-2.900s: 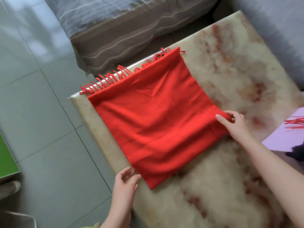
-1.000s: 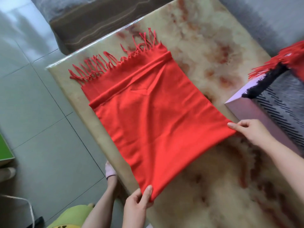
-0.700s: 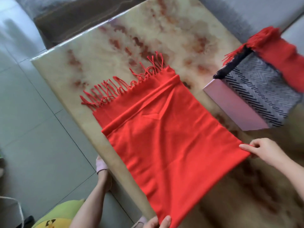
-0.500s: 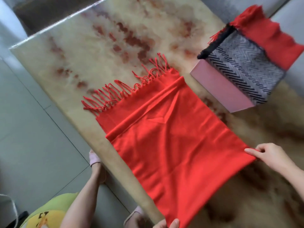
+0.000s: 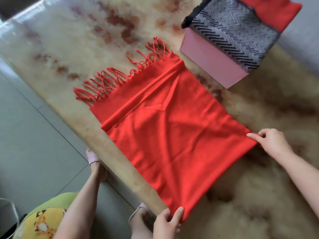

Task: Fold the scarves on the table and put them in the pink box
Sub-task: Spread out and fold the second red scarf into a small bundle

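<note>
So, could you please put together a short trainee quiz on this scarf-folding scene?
1. True or false: the left hand and the right hand each pinch a corner of the red scarf.
2. Which of these lies in the pink box? A a green towel; B a zigzag-patterned scarf; C a cup.
3. Fill in: the red scarf's fringe lies at the end ____ from the person's hands (nearest or farthest).
Key: 1 true; 2 B; 3 farthest.
</note>
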